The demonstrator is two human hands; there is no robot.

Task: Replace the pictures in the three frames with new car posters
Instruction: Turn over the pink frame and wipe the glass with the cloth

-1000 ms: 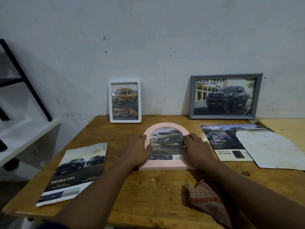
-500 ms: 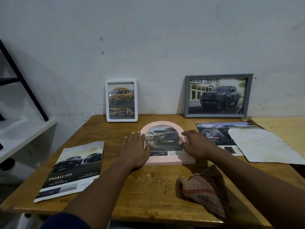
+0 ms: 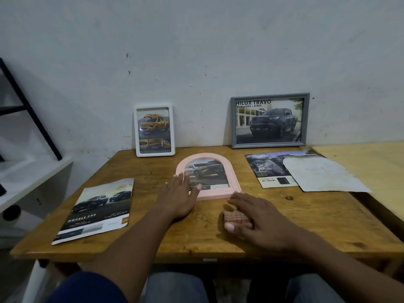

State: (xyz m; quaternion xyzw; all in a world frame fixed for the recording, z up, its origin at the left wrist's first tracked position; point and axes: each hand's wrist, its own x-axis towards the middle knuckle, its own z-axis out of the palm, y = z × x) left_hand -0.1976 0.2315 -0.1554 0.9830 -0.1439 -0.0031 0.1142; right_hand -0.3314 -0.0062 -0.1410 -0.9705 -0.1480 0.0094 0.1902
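**Pink frame flat on the tabletop, both hands loose**

The pink arched frame lay flat mid-tabletop with a car picture inside. The left hand rested on its left edge, fingers straight and released. The right hand lay over a checked cloth just in front of the frame, fingers spread, gripping nothing. A white frame and a grey frame leaned against the wall behind.

my wooden bench stands against a scuffed white wall. a red checked cloth lies on it near the front edge, right of middle, only partly in view. a creased white sheet lies flat toward the right rear. a paler bench adjoins on the right. to the left is a white shelf, with black bars slanting above it.
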